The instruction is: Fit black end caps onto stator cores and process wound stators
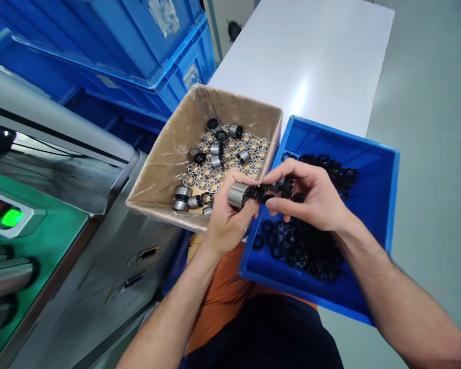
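My left hand [226, 223] is closed around a silver metal motor core [237, 196], which has black plastic at its right end. Close against it, my right hand [317, 197] holds several toothed black plastic rings [288, 187] between thumb and fingers. The fingertips of both hands meet around the black parts, so the exact contact there is hidden. Both hands are above the adjoining rims of a plastic-lined cardboard box [157, 177] and a blue bin [376, 184]. Metal cores, some with black ends, stand and lie in the box. Loose black rings [299, 253] are heaped in the bin.
A white table [330, 56] extends behind the containers. Stacked blue crates [138, 61] stand at the back left. On the left is a machine with a green surface [57, 220], lit red and green buttons [11, 217], and metal cylinders [11, 277] on it.
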Action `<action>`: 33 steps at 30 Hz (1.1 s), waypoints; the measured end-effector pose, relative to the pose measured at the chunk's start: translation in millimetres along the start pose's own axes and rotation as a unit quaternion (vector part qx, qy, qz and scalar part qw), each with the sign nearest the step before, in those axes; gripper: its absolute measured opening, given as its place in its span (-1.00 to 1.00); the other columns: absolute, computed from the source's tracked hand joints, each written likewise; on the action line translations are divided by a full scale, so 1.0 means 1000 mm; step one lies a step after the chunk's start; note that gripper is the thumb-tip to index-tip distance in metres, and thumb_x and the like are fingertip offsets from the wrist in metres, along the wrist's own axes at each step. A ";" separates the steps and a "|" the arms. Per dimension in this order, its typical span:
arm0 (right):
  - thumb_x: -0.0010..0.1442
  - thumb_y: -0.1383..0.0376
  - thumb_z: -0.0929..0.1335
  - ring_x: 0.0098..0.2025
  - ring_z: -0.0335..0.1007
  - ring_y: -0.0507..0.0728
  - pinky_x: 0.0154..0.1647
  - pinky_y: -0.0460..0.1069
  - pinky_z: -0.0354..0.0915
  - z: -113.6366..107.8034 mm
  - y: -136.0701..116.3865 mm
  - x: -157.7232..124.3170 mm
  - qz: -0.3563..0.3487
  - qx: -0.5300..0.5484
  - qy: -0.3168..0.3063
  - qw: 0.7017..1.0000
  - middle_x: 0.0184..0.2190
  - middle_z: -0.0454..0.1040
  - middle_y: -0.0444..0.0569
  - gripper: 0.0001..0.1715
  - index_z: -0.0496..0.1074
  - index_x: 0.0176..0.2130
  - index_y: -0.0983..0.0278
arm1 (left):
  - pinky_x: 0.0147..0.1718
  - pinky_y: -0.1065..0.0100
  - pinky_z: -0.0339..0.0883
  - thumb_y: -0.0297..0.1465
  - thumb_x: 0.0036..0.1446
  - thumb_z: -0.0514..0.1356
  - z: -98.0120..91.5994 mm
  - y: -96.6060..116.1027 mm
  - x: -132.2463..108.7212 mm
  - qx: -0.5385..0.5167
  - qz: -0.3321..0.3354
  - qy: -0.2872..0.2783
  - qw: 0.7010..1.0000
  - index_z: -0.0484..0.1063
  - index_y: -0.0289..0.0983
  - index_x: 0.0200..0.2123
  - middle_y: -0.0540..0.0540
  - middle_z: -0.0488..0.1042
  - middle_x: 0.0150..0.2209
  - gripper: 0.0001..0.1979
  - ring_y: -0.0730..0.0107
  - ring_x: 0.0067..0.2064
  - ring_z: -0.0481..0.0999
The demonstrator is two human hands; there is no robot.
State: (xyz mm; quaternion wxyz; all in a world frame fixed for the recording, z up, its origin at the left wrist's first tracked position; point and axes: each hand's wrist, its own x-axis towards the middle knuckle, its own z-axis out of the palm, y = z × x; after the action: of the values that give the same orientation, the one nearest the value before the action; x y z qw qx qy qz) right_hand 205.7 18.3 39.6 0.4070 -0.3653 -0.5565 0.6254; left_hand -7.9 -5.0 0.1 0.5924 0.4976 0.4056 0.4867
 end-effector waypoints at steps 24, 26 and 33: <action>0.19 0.00 0.84 -0.21 0.79 0.14 -0.06 0.04 0.77 0.037 0.026 -0.001 -0.146 -0.083 0.151 0.974 -0.17 0.78 -0.11 -0.50 0.77 -0.04 0.12 | -0.43 0.35 0.47 0.05 0.46 0.31 0.000 -0.003 -0.001 -0.150 -0.045 -0.008 0.988 0.49 -0.09 0.23 -0.07 0.52 -0.13 -0.52 0.30 -0.31 0.53; 0.19 0.06 0.84 -0.20 0.81 0.12 -0.06 0.02 0.76 0.037 0.026 -0.002 -0.152 -0.081 0.149 0.974 -0.16 0.79 -0.12 -0.52 0.77 -0.04 0.11 | -0.38 0.35 0.50 0.01 0.46 0.31 -0.002 -0.005 -0.002 -0.138 -0.032 -0.010 0.990 0.50 -0.07 0.26 -0.08 0.54 -0.06 -0.54 0.30 -0.25 0.56; 0.27 0.40 0.77 -0.20 0.77 0.09 -0.14 -0.05 0.67 0.031 0.022 -0.007 -0.190 -0.155 0.103 0.964 -0.15 0.81 -0.17 -0.63 0.79 -0.01 0.10 | -0.49 0.39 0.43 0.05 0.51 0.26 -0.002 -0.002 0.001 -0.157 -0.049 -0.023 0.986 0.51 -0.04 0.30 -0.05 0.49 -0.18 -0.53 0.32 -0.34 0.47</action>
State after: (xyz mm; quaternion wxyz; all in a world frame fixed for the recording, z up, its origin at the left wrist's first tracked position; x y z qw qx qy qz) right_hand 177.6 -1.5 21.9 0.5117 -0.3743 -0.6609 0.4015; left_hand -9.7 -4.0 -2.7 0.6954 0.3892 0.3343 0.5032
